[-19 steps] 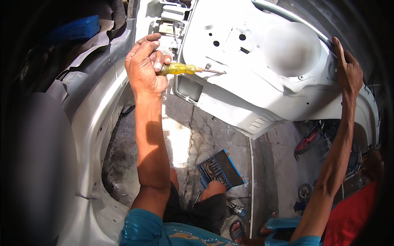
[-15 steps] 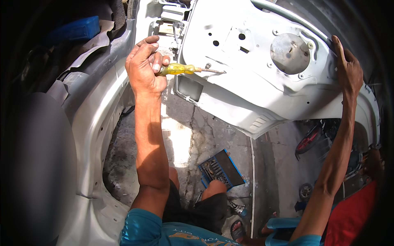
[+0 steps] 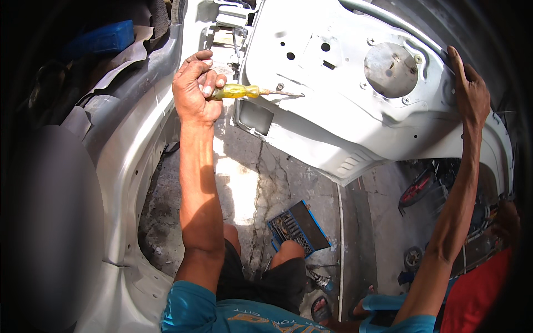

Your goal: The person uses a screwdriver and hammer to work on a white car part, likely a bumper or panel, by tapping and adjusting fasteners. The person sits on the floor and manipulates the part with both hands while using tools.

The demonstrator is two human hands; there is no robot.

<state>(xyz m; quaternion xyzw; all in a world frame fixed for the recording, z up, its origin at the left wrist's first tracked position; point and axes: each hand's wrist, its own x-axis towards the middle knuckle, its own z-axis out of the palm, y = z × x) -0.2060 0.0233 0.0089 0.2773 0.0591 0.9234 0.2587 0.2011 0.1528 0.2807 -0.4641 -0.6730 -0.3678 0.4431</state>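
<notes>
Pointing rightward, nearly level lengthwise, the screwdriver (image 3: 243,91) is clamped in the left hand (image 3: 192,94); right hand (image 3: 472,99) touches door (image 3: 338,102), grip unclear.

A teal short-sleeved shirt (image 3: 187,308) bears orange-and-white print (image 3: 247,317) at six o'clock, with black shorts (image 3: 267,288) at twelve o'clock from that print.

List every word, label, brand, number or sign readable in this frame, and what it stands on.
Teal fabric shirt: white and orange lettering on the front; wording not copied here.
Yellow-handled metal screwdriver: no readable text.
White metal door panel: no readable text.
Open blue-edged tool case: none that I can make out.
</notes>
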